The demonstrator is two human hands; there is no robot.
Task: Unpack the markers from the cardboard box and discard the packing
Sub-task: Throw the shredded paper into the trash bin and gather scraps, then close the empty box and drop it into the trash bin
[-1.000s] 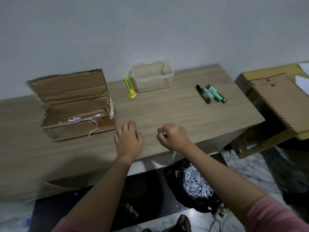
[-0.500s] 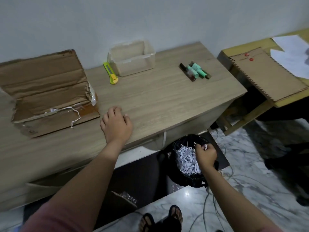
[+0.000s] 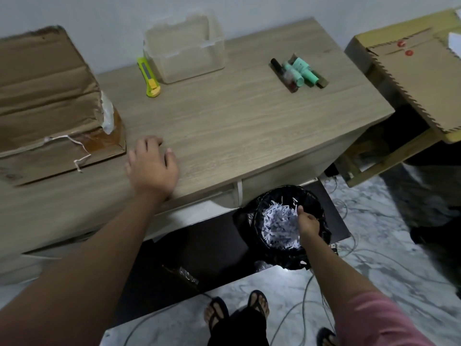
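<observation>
While left hand (image 3: 152,168) rests flat, right hand (image 3: 308,222) hovers over shredded paper (image 3: 278,227) (white, curly).

A battered cardboard box (image 3: 50,101) sits at the left edge of the frame, its creased flap thrown back and torn tape and a loose white strip hanging from its front rim. Upper right of centre, the markers (image 3: 298,72) lie bunched side by side on the wood — mint-green barrels between darker ones. Lower centre-right, white shredded paper packing (image 3: 279,226) fills a black-lined bin (image 3: 314,255) — heaped loosely.
</observation>
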